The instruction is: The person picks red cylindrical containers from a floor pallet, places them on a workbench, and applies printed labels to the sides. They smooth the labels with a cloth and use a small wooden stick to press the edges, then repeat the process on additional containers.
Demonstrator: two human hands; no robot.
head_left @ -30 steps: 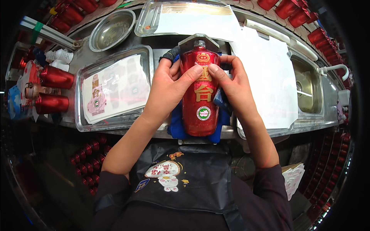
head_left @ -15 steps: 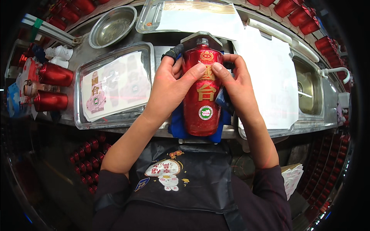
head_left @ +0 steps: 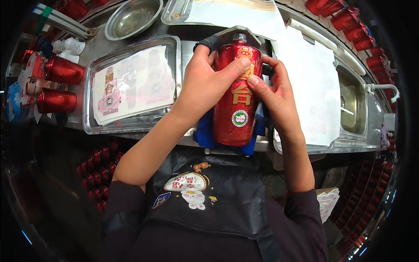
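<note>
bottle (head_left: 234, 107) on cloth (head_left: 206, 136) | left: tray (head_left: 178, 61), sheets (head_left: 142, 94) in it | behind tray: bowl (head_left: 133, 18) | right: paper (head_left: 310, 96), then sink (head_left: 354, 102)

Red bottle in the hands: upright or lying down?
Lying down: the red bottle has its decorated front facing up, neck pointing away, blue cloth beneath.

Grey metal bench (head_left: 97, 49) beneath a round bowl (head_left: 132, 19) and shallow tray (head_left: 144, 115).

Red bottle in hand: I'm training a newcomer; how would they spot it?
Find the metal counter, then the blue cloth at its edge. There, the left hand and right hand hold the red bottle. Gold characters and a round emblem distinguish it from plainer red bottles at left.
</note>
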